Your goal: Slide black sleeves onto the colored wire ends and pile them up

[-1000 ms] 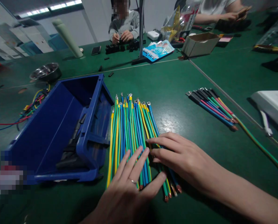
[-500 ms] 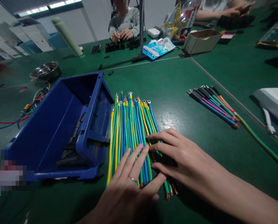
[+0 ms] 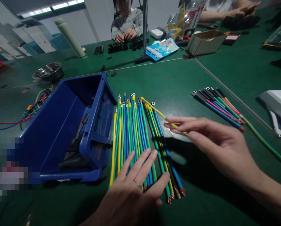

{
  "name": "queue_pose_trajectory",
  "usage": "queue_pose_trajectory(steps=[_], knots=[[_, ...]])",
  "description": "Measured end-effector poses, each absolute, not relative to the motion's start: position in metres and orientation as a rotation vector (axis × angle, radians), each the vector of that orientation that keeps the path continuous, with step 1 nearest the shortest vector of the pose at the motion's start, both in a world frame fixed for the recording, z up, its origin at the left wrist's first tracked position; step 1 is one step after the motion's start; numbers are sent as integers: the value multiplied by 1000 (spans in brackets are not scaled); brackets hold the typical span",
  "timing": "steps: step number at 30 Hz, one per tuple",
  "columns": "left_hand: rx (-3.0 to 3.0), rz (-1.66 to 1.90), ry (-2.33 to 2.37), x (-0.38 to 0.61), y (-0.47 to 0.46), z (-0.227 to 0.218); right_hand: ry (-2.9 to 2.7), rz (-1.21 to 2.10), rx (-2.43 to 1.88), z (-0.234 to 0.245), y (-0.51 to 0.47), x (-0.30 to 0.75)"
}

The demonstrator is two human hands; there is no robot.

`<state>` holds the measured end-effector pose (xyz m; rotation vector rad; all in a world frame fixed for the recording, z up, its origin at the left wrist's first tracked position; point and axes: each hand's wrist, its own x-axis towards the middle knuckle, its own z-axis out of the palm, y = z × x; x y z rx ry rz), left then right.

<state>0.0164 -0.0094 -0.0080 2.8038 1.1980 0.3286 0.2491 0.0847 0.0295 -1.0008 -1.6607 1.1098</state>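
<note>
A row of cut cables (image 3: 128,135) in green, blue and yellow lies on the green table, metal lugs at the far ends and bare copper at the near ends. My left hand (image 3: 135,185) rests on the near part of the row, fingers spread flat. Between thumb and fingers, my right hand (image 3: 216,144) pinches a yellow cable (image 3: 158,112), lifted at a slant above the row's right side. Its far end still reaches the lugs near the top of the row. Several cables (image 3: 164,153) fan out slightly apart below it.
Left of the row stands a blue bin (image 3: 53,135) with black pieces inside. A second bundle of cables (image 3: 218,106) with black sleeves lies to the right. Farther back are a metal bowl (image 3: 48,72), a blue packet (image 3: 161,50), a cardboard box (image 3: 205,44) and two people working.
My right hand has lifted off the row and moved right, raising the yellow cable. My left hand stays on the cables, and those at the right now lie slightly apart.
</note>
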Motion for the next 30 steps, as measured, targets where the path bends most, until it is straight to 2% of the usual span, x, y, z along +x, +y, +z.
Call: queue_pose_trajectory(steps=[4, 7, 13, 19, 21, 26, 30], knots=[[2811, 315, 1162, 17, -6, -7, -1275, 1169, -942, 37, 91, 259], [2793, 335, 1145, 18, -2, -1, -1283, 1061, -1051, 42, 90, 264], [2804, 364, 1125, 19, 2, 9, -1805, 772, -1220, 36, 85, 262], [2794, 367, 1138, 19, 1, 7, -2328, 789, -1307, 31, 89, 255], [2796, 356, 1141, 19, 0, 6, -2384, 726, -1278, 32, 89, 256], [2795, 307, 1207, 18, -2, 4, -2353, 205, -1461, 23, 90, 270], [2807, 307, 1269, 17, -2, 4, -2440, 297, -1452, 12, 89, 269]])
